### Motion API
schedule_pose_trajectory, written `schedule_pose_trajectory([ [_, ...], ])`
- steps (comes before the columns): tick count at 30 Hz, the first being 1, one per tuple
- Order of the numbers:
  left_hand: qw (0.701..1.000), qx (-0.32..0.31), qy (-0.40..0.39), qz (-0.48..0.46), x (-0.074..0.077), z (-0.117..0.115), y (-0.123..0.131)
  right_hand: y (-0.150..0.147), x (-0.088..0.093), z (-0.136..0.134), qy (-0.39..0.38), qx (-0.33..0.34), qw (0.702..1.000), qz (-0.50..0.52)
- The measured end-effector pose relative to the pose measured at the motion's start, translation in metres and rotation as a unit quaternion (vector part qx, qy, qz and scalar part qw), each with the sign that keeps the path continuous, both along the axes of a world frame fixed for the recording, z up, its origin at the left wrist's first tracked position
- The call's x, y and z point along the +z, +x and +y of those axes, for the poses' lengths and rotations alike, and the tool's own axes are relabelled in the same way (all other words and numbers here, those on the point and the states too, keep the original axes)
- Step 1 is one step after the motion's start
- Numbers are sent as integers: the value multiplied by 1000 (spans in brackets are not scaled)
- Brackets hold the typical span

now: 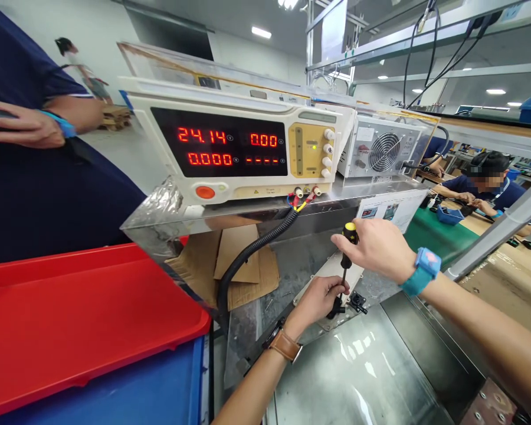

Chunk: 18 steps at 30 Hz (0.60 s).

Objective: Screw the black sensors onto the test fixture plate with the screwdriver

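Observation:
A screwdriver [347, 260] with a black and yellow handle stands almost upright, its handle gripped in my right hand [380, 245]. Around its lower shaft, the fingers of my left hand [318, 300] are pinched together. Directly below them is a small black fitting [336, 308], partly covered by the fingers; whether they also touch it I cannot tell. The screwdriver's tip is hidden there. A second black fitting [358, 302] lies just to the right. Beneath both hands is a pale plate [353, 275] on the metal bench.
A power supply [230, 147] with red digits sits on a metal shelf, its black corrugated cable [256, 242] hanging down. Cardboard [239, 260] lies under the shelf. Red [92, 319] and blue [146, 383] trays stand at left, beside a standing person [48, 171]. A co-worker [487, 183] sits at right.

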<state>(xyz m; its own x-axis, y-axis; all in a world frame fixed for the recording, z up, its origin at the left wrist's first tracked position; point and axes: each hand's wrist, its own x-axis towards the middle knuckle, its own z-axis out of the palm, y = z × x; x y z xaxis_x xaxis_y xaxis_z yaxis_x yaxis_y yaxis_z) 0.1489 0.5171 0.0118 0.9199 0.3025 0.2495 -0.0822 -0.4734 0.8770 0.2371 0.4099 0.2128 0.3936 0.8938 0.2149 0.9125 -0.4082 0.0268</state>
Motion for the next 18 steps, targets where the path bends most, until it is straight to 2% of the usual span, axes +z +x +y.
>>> schedule_pose_trajectory([
  [1,1000,2,-7,-3,-1,0,0,2,10,0,-46,59,996,54],
  [3,1000,8,-21,-7,-3,-1,0,5,28,-1,-150,168,963,150],
  [4,1000,16,-23,-7,-4,-2,0,5,34,-1,-192,183,950,164],
  [6,999,44,-9,-2,-5,-2,1,0,40,2,-226,142,958,108],
  [9,994,101,39,13,-2,-6,0,-18,35,9,-188,85,978,-25],
  [12,988,143,51,33,5,-16,-7,-30,29,7,-132,84,985,-75],
  [14,989,141,16,50,4,-19,-10,-22,22,5,-120,131,983,-38],
  [16,983,170,-7,71,0,-17,-10,-4,11,8,-109,246,962,53],
  [18,987,137,-59,51,-3,-13,-10,12,-5,14,-85,283,952,82],
])
